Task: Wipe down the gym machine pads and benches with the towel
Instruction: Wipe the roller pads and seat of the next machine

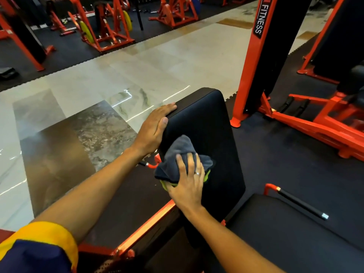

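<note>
On the lower left part of the upright back pad (206,119), the grey towel (181,148) lies bunched under the right hand (187,186), whose flat, spread fingers press it to the vinyl rather than gripping it, which likely suits broad strokes. Along the pad's upper left edge the left hand (155,129) rests with fingers straight and holds nothing, apart from the right, probably bracing the pad against that push.
</note>
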A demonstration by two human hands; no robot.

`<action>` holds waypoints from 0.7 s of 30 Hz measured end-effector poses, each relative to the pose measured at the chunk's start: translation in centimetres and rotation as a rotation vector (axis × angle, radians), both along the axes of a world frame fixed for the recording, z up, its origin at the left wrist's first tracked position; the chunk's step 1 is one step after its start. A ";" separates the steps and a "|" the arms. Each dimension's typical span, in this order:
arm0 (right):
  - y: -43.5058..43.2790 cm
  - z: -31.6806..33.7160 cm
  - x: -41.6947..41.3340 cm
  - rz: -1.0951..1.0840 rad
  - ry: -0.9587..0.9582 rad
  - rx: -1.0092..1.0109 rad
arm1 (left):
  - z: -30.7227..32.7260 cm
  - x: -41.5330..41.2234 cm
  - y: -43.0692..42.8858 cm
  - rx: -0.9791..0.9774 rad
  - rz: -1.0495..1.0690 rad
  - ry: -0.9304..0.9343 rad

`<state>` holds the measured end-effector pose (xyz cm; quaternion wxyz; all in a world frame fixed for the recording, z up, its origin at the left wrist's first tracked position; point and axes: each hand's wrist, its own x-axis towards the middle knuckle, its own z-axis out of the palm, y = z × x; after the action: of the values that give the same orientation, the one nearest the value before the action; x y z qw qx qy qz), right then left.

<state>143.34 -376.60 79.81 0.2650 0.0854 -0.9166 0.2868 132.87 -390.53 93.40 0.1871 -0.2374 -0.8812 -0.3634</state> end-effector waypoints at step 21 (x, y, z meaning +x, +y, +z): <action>0.1 1.7 -2.0 0.080 0.074 -0.161 | -0.1 0.1 0.5 -0.022 0.068 0.060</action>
<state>141.35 -376.54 81.53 0.2929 0.1106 -0.8761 0.3665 132.99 -390.04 93.31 0.2232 -0.2200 -0.8867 -0.3399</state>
